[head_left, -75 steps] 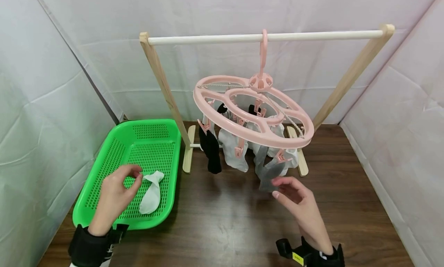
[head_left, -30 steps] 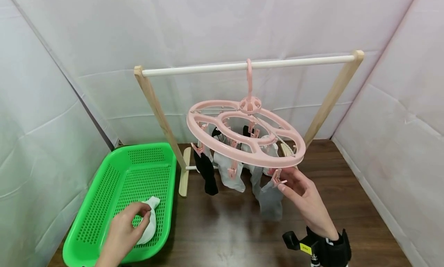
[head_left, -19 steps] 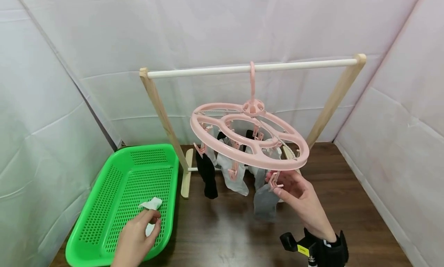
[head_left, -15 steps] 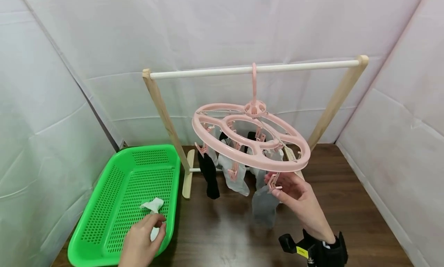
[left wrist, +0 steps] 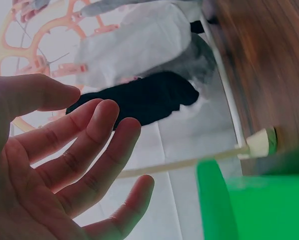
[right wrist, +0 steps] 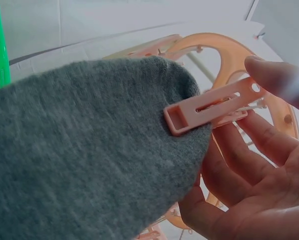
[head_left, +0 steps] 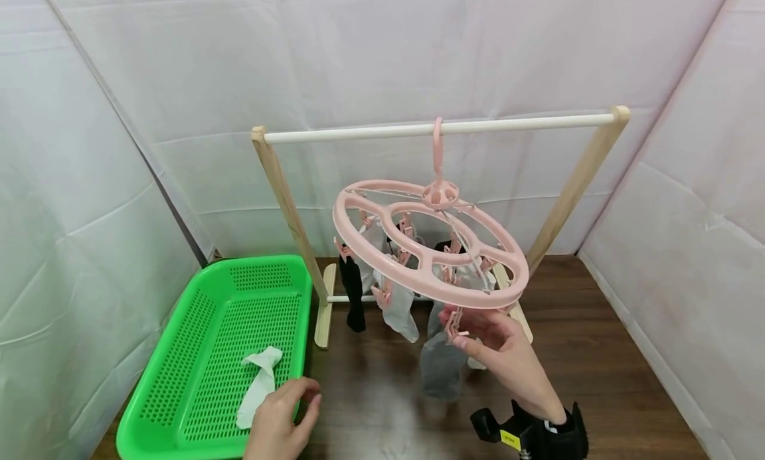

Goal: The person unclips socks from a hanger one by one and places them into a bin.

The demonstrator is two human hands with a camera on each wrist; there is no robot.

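Observation:
My right hand [head_left: 502, 357] pinches a pink clothespin [right wrist: 214, 106] between thumb and fingers at the near rim of a round pink drying hanger [head_left: 430, 284]. A grey sock [right wrist: 89, 135] hangs from that clothespin, its end caught in the clip. My left hand [head_left: 283, 417], fingers loosely curved and holding nothing, is by the right rim of a green basket [head_left: 128, 407]. A white sock [head_left: 257, 393] lies in the basket, just left of that hand. Further left on the hanger, a black sock [left wrist: 144, 97] and pale socks [head_left: 399, 314] hang from other clips.
The hanger hooks over a white rod [head_left: 358, 135] between wooden legs [head_left: 289, 211]. More socks hang behind, partly hidden by the ring. Brown tabletop [head_left: 370, 393] lies between basket and right hand. White cloth walls [head_left: 478, 48] enclose the back and sides.
My right hand rose from the grey sock to its clothespin, took hold, and shifted leftward with it as the ring turned. My left hand moved right, from over the basket to its rim.

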